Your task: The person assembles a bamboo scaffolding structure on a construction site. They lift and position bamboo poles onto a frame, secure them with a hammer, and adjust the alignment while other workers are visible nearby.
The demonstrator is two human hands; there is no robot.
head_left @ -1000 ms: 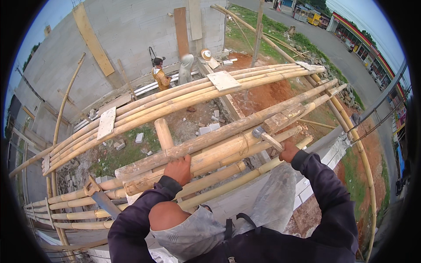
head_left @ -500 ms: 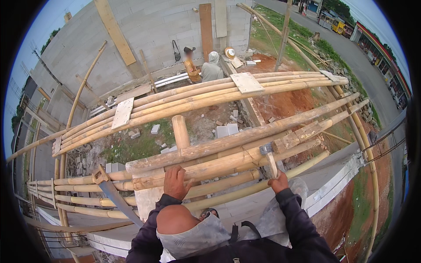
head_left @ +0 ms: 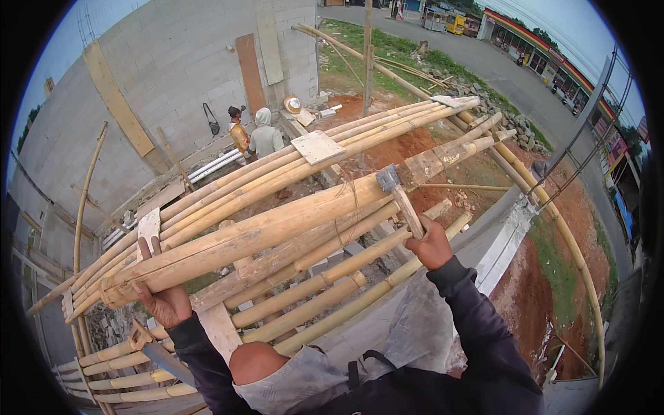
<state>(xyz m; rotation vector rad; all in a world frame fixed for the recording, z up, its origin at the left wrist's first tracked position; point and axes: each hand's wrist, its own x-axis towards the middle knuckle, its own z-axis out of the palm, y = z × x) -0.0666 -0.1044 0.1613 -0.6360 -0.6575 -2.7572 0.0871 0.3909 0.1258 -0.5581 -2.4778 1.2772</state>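
Observation:
A thick bamboo pole (head_left: pixel 242 242) slants across the view, its left end raised above the other poles. My left hand (head_left: pixel 166 299) holds that end, fingers showing at the far side and the near edge. In my right hand (head_left: pixel 432 243) is a hammer (head_left: pixel 407 207), gripped by its wooden handle. Its grey head overlaps the pole beside a wooden block (head_left: pixel 432 164); I cannot tell if they touch. Thin wire (head_left: pixel 356 200) loops around the pole near the hammer. A handsaw (head_left: pixel 166 356) with a wooden handle leans near my left forearm.
Several bamboo poles (head_left: pixel 304 287) lie below, with a pale board (head_left: pixel 220 332) among them. Another bundle (head_left: pixel 259 183) crosses farther out, carrying a small board (head_left: pixel 318 146). Two people (head_left: pixel 265 135) are down by the block wall (head_left: pixel 180 62). Steel bars (head_left: pixel 577 149) stick out at right.
My left hand has gone from resting on the poles to holding the thick pole's left end, which has risen and swung left. My right hand still holds the hammer. The view has turned.

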